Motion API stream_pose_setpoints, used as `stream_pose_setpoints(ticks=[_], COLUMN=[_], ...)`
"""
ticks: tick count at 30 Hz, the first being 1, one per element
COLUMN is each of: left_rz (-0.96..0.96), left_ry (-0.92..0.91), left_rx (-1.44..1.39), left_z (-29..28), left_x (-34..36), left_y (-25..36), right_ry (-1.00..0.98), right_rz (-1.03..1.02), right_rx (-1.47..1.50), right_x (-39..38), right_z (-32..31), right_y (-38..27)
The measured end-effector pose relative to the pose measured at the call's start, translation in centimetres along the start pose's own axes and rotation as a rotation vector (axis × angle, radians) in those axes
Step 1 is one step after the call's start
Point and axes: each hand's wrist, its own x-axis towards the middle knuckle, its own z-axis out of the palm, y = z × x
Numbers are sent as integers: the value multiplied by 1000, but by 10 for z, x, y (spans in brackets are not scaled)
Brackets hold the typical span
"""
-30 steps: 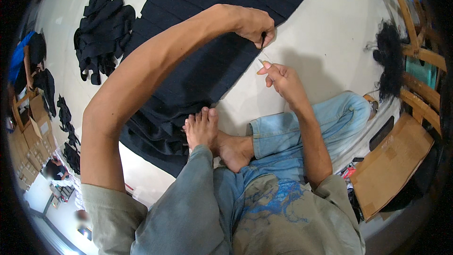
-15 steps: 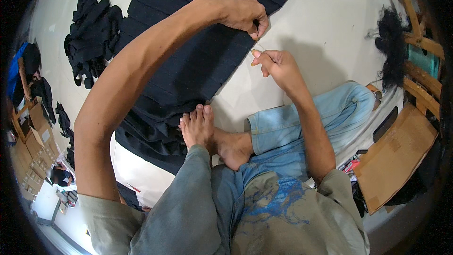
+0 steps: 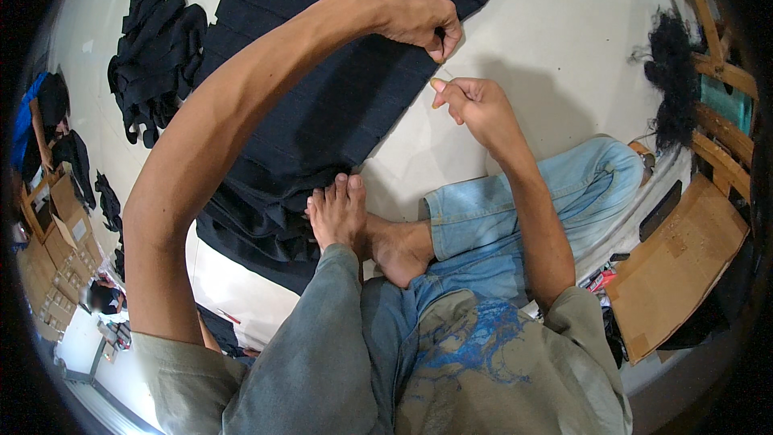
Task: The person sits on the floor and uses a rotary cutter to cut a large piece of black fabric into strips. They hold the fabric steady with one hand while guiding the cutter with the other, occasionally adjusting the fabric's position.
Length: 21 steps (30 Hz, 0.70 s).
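A long piece of black ribbed fabric [image 3: 346, 105] lies spread over the pale floor, bunched at its near end by my bare foot. At its right edge my left hand [image 3: 423, 20] is closed, thumb and fingertips pinching the cloth. Just nearer to me and slightly right, off the fabric, my right hand [image 3: 479, 109] is closed in a pinch. A fine pale line, like thread or a needle, shows faintly between the two hands; what the right fingers grip is too small to make out. Its fingertips look yellowish.
Heaped black cloth [image 3: 157, 52] lies at the left. Black loose fibres [image 3: 668, 80] hang by a wooden frame [image 3: 725, 72] at the right, above a flat cardboard piece [image 3: 676, 266] and a dark phone-like slab [image 3: 660, 211]. Far left are cardboard boxes [image 3: 60, 274] and another person [image 3: 105, 298].
My right hand has risen slightly toward the fabric's edge, still pinched. My left hand has shifted only a little and keeps its pinch.
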Motion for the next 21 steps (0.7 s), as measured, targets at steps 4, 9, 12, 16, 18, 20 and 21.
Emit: stream_pose_setpoints(ticks=[4, 9, 12, 16, 18, 20, 21], left_rz=[-2, 36, 145, -298, -496, -552, -566], left_ry=[0, 136, 502, 916, 880, 758, 750], left_rx=[3, 39, 257, 300, 395, 436, 416], left_z=[-3, 1, 25, 85, 122, 137, 139], left_x=[-2, -12, -33, -51, -56, -60, -63], left_y=[6, 15, 18, 24, 24, 24, 28], right_ry=[11, -20, 61, 9, -46, -81, -93], right_rz=[-19, 12, 81, 116, 139, 159, 162], right_rx=[-32, -124, -40, 87, 90, 92, 92], right_x=[2, -12, -17, -9, -3, 2, 5], right_z=[0, -24, -49, -60, -53, -47, -43], right_y=[6, 2, 7, -8, -18, -20, -18])
